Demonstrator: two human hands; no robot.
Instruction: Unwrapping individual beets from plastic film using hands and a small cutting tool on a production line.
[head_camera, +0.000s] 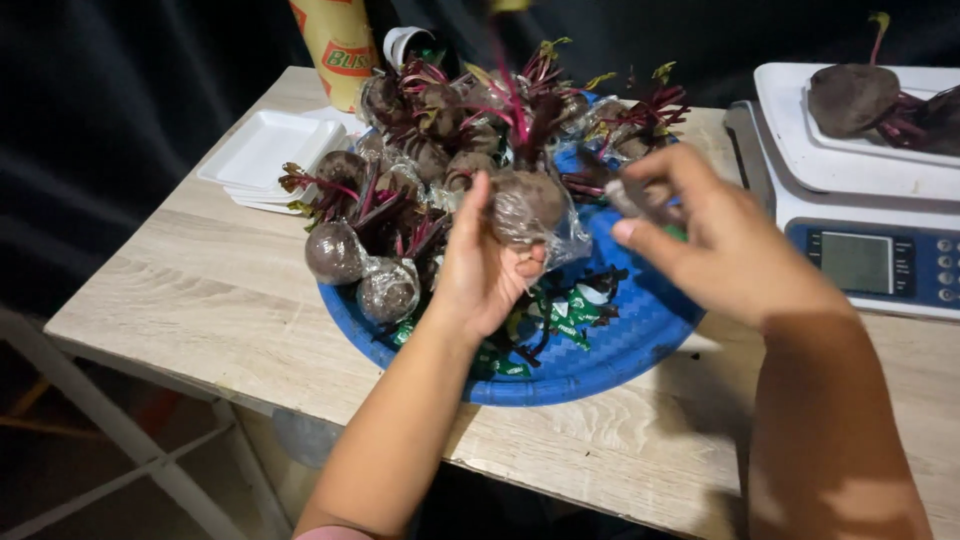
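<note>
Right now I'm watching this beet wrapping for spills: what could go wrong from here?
1. The clear plastic film hangs loose from the round dark beet in the left hand; it might snag on the red stems and tear.
2. The wrapped beets are heaped near the rim of the round blue woven tray; a nudge could roll one onto the wooden table.
</note>
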